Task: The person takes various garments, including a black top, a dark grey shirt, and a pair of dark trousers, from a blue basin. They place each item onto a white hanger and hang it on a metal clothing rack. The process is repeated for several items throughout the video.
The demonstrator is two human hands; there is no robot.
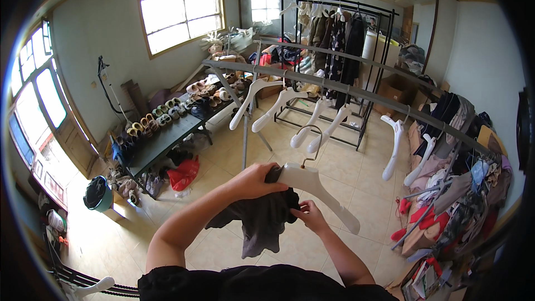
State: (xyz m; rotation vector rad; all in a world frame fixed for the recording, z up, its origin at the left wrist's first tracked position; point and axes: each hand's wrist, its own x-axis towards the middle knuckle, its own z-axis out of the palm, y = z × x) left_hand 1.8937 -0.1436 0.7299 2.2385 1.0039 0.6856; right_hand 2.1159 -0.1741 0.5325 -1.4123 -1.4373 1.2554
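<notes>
My left hand (257, 182) grips a white plastic clothes hanger (324, 194) near its neck, along with the top of a dark grey-brown garment (261, 225). The garment hangs down in loose folds and covers the hanger's left arm, while the right arm is bare. The hanger's brass-coloured hook (319, 140) points up, free of any rail. My right hand (309, 215) pinches the garment's dark edge between thumb and fingers, below the hanger. Just beyond, several white hangers (280, 106) without clothes hang from a grey metal rail (301, 76).
A black clothes rack (372, 104) with dark garments (334, 54) stands behind the rail, before a large mirror. Rows of shoes (167, 110) line a dark bench (167, 142) at left. Heaped clothes (451, 200) lie at right. A red plastic bag (184, 173) and a bucket (98, 196) are on the left.
</notes>
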